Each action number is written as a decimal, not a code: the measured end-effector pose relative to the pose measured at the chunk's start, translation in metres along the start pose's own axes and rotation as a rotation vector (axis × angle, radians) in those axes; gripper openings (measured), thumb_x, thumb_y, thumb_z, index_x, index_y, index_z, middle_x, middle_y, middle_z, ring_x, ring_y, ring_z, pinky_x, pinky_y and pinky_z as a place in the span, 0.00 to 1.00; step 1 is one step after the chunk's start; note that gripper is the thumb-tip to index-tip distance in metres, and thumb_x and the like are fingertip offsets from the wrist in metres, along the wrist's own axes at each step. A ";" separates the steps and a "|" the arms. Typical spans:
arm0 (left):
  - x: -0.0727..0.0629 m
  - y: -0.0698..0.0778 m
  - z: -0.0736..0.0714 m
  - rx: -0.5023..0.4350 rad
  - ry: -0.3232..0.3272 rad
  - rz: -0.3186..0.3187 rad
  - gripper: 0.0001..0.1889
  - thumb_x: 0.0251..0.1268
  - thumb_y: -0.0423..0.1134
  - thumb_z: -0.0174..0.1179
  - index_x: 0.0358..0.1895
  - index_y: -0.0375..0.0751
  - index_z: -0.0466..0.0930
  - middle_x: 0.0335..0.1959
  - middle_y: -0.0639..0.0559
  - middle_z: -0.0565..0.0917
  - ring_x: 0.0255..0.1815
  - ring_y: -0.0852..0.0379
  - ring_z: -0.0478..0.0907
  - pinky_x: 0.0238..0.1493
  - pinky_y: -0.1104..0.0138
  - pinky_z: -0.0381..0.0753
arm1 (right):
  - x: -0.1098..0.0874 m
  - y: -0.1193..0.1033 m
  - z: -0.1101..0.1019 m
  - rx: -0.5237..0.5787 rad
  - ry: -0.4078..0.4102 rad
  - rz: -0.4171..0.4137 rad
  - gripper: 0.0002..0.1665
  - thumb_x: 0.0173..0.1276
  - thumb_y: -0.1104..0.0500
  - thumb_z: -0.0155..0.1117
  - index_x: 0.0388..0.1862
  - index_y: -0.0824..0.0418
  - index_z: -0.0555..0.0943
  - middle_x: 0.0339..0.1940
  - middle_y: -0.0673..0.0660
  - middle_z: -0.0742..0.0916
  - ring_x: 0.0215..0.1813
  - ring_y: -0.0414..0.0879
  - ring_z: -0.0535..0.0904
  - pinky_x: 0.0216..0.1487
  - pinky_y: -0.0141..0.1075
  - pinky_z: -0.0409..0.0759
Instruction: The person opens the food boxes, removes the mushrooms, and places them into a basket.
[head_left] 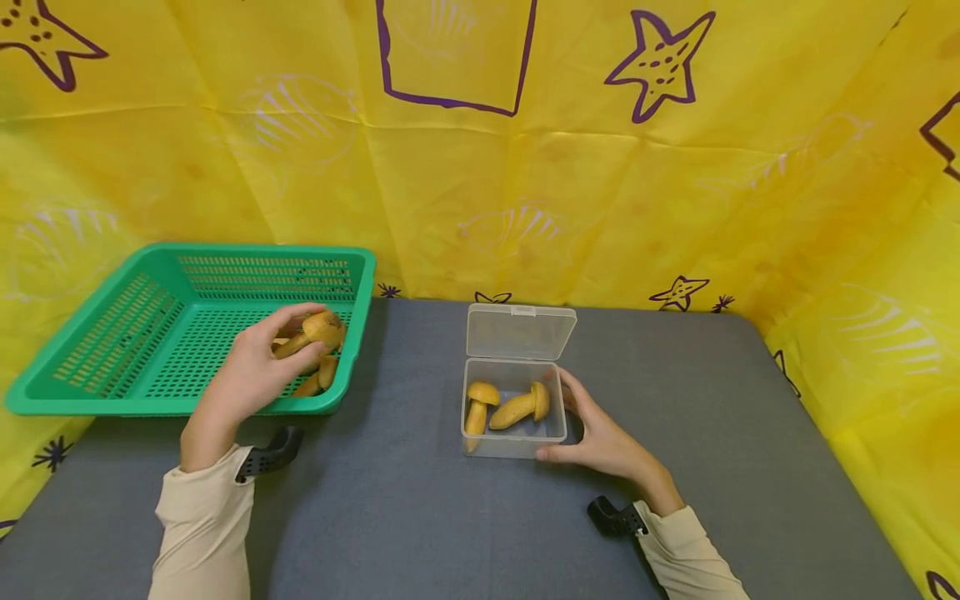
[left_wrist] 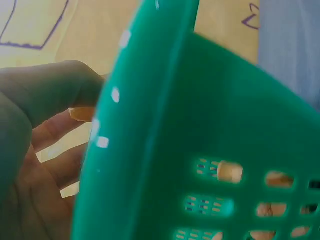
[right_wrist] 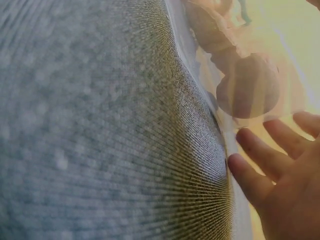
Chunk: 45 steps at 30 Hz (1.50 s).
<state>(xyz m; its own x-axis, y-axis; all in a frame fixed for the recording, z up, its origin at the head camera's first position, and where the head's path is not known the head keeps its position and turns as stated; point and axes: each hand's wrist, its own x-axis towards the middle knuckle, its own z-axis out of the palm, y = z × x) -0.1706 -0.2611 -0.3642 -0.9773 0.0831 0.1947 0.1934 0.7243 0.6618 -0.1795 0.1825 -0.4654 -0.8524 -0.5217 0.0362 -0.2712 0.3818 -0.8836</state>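
My left hand [head_left: 251,362] reaches over the right end of a green plastic basket [head_left: 362,308] and holds a yellow-brown mushroom [head_left: 324,327] between thumb and fingers. Below it, more mushrooms [head_left: 318,382] lie in the basket's corner. In the left wrist view the basket rim hides most of the held mushroom [left_wrist: 80,114]. My right hand [head_left: 603,442] grips the right side of a clear plastic box [head_left: 502,447], thumb at the front, fingers along the side. Two mushrooms, one on the left [head_left: 482,393] and one lying slanted [head_left: 517,410], are inside. The box's hinged lid [head_left: 517,332] stands raised.
A grey cloth [head_left: 420,517] covers the table. Behind it and along the right side hangs a yellow curtain [head_left: 525,167] with starfish and fish drawings. The basket stands at the table's back left, against the curtain.
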 end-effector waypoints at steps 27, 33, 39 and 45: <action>0.003 -0.028 -0.002 0.109 -0.119 -0.076 0.24 0.70 0.37 0.60 0.67 0.38 0.70 0.58 0.30 0.79 0.57 0.32 0.76 0.52 0.41 0.75 | 0.002 -0.003 0.002 0.022 0.043 -0.045 0.67 0.52 0.56 0.81 0.81 0.49 0.46 0.81 0.60 0.60 0.80 0.59 0.57 0.75 0.59 0.57; 0.004 -0.029 -0.002 0.113 -0.149 -0.083 0.22 0.70 0.35 0.60 0.65 0.37 0.72 0.56 0.31 0.80 0.53 0.36 0.79 0.48 0.46 0.77 | 0.001 -0.002 0.002 0.011 0.043 -0.034 0.67 0.52 0.56 0.81 0.81 0.47 0.47 0.80 0.59 0.61 0.79 0.59 0.58 0.74 0.61 0.57; 0.005 -0.029 -0.002 0.108 -0.155 -0.117 0.23 0.70 0.35 0.59 0.66 0.36 0.71 0.57 0.30 0.79 0.55 0.34 0.79 0.48 0.46 0.78 | 0.001 -0.002 0.002 0.010 0.043 -0.024 0.67 0.52 0.55 0.81 0.81 0.46 0.46 0.80 0.59 0.61 0.80 0.58 0.57 0.74 0.61 0.57; 0.005 -0.028 -0.002 0.117 -0.152 -0.144 0.24 0.69 0.34 0.58 0.67 0.34 0.69 0.59 0.28 0.78 0.57 0.31 0.78 0.48 0.46 0.80 | 0.002 -0.002 0.002 -0.001 0.042 -0.018 0.67 0.52 0.54 0.81 0.81 0.46 0.46 0.81 0.57 0.61 0.80 0.57 0.57 0.75 0.60 0.57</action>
<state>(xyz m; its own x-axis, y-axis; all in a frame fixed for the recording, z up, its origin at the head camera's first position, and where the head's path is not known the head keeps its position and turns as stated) -0.1806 -0.2826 -0.3806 -0.9976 0.0687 -0.0124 0.0484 0.8095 0.5852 -0.1797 0.1793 -0.4646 -0.8654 -0.4959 0.0720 -0.2873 0.3734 -0.8820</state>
